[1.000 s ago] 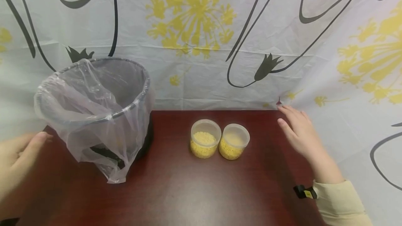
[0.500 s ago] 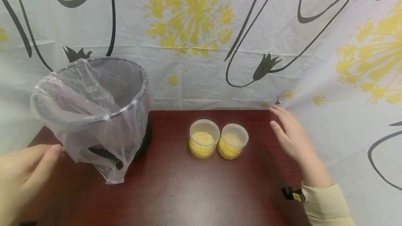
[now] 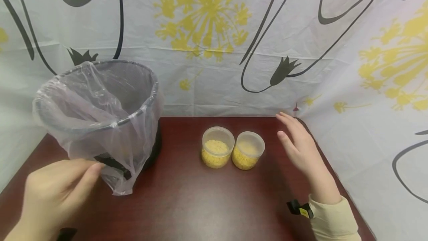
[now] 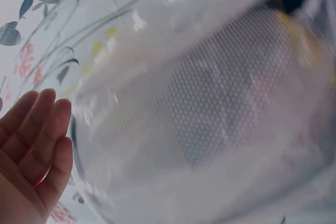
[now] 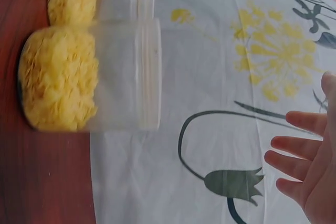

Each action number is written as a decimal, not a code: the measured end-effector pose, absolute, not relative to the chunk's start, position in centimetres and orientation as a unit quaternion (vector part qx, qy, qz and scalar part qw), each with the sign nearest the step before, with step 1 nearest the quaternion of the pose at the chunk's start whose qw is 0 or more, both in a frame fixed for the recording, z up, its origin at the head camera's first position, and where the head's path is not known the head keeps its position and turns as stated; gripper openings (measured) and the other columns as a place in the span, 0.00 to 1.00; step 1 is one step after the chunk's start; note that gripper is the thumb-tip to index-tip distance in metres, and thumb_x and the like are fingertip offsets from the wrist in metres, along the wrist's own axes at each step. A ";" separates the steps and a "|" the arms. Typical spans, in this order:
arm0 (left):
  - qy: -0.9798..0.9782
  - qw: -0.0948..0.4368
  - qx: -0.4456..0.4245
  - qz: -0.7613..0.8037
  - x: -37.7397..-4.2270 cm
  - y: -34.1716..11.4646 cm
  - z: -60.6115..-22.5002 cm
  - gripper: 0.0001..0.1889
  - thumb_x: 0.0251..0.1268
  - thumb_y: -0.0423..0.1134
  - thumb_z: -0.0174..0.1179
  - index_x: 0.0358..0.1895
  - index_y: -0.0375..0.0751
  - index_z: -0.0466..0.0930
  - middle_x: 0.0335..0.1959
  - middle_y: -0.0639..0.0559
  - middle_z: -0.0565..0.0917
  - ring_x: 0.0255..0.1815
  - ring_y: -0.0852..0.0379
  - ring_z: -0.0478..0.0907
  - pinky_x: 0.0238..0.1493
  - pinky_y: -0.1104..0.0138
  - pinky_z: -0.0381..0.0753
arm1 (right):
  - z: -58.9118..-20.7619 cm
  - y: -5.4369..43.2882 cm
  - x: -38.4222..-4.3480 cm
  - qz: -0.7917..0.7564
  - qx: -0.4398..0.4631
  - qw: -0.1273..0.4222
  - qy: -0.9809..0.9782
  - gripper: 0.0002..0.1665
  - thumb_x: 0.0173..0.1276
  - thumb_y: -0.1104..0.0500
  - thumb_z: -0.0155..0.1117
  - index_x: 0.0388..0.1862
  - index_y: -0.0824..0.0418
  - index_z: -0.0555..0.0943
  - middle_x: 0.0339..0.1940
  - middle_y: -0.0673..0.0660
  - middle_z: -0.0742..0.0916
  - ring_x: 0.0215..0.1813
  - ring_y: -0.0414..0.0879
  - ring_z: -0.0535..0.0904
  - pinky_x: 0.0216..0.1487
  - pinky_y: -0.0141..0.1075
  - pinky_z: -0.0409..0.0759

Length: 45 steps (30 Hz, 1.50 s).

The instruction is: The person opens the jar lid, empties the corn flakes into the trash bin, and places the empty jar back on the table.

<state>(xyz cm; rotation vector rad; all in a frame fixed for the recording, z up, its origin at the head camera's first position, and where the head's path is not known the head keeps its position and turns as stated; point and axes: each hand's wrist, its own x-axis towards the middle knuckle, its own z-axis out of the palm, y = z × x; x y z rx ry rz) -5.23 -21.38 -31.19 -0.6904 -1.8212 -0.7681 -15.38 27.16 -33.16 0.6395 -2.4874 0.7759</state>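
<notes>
My left hand (image 3: 58,190) hovers in front of a mesh trash bin (image 3: 122,81) lined with a thin clear plastic bag (image 3: 90,142). Its fingers are relaxed, with nothing in them; in the left wrist view a gap shows between the fingertips and the bag. Two clear plastic jars stand side by side mid-table, a left jar (image 3: 217,151) and a right jar (image 3: 247,153), both uncovered and part-filled with yellow flakes. To their right hangs my right hand (image 3: 297,146), fingers extended and empty, apart from the right jar. The right wrist view shows that jar (image 5: 60,80) close up.
Under everything lies a dark red-brown table (image 3: 200,203). A white curtain (image 3: 227,92) printed with yellow flowers and grey stems hangs behind it and along its right side. The bag's loose corner (image 3: 123,189) droops down the bin's front.
My left hand has moved right from the table's left side to before the bag. My right hand has come left, nearer the jars. Bin and jars stay put.
</notes>
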 end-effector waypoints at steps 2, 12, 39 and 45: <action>-0.737 0.503 -0.304 -0.333 -5.4 -20.1 -30.7 0.22 0.68 0.46 0.58 0.19 0.33 0.82 0.18 0.52 0.81 0.26 0.66 0.76 0.43 0.83 0.67 | -33.1 26.7 -15.2 0.287 0.232 0.229 -0.901 0.25 0.74 0.56 0.53 0.67 0.61 0.70 0.68 0.60 0.72 0.69 0.56 0.63 0.67 0.50 0.58; -0.686 0.490 -0.360 -0.400 -6.4 -16.6 -30.0 0.19 0.68 0.39 0.58 0.22 0.29 0.83 0.20 0.50 0.83 0.22 0.61 0.77 0.39 0.80 0.72 | -33.1 24.4 -14.7 0.314 0.249 0.239 -0.885 0.26 0.73 0.58 0.55 0.68 0.60 0.70 0.69 0.55 0.71 0.69 0.52 0.64 0.67 0.45 0.61; -0.769 0.305 -0.306 -0.472 -9.3 -11.8 -33.1 0.08 0.58 0.28 0.61 0.39 0.39 0.86 0.35 0.53 0.87 0.37 0.59 0.83 0.42 0.74 0.78 | -33.2 19.6 -15.3 0.368 0.291 0.210 -0.857 0.32 0.65 0.60 0.65 0.68 0.57 0.70 0.67 0.55 0.73 0.68 0.47 0.65 0.66 0.40 0.63; -0.798 0.278 -0.274 -0.459 -10.2 -10.9 -34.3 0.11 0.55 0.28 0.64 0.43 0.40 0.85 0.41 0.55 0.86 0.43 0.57 0.82 0.44 0.74 0.78 | -33.5 18.9 -15.5 0.375 0.294 0.209 -0.854 0.34 0.62 0.60 0.68 0.68 0.56 0.71 0.68 0.54 0.73 0.68 0.46 0.66 0.65 0.43 0.64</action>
